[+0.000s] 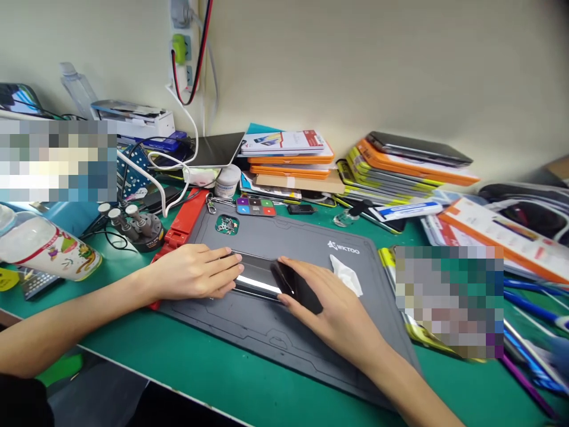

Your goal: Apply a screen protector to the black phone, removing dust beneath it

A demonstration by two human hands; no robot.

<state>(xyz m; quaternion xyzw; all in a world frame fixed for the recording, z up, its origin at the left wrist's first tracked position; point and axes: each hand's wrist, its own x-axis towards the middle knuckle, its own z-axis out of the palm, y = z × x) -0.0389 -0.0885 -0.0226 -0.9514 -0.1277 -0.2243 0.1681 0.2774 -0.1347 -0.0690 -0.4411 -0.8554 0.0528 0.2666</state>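
A phone with a glossy black face (258,274) lies crosswise on a grey work mat (284,350). My left hand (195,273) rests over its left end, fingers stretched out and lying flat. At the other end, my right hand (331,299) holds the phone, thumb along the near edge and fingers along the far edge. A crumpled white wipe (345,275) lies on the mat just beyond my right hand. Small metal parts, apparently screws (226,225), fill a recess in the mat's far left corner.
A red clamp-like fixture (184,222) borders the mat's left side. Screwdrivers in a round holder (137,228) and a patterned cup (51,246) stand at left. Stacked boxes (288,151) line the wall. Blue-handled tools (533,299) and a blurred-out item crowd the right.
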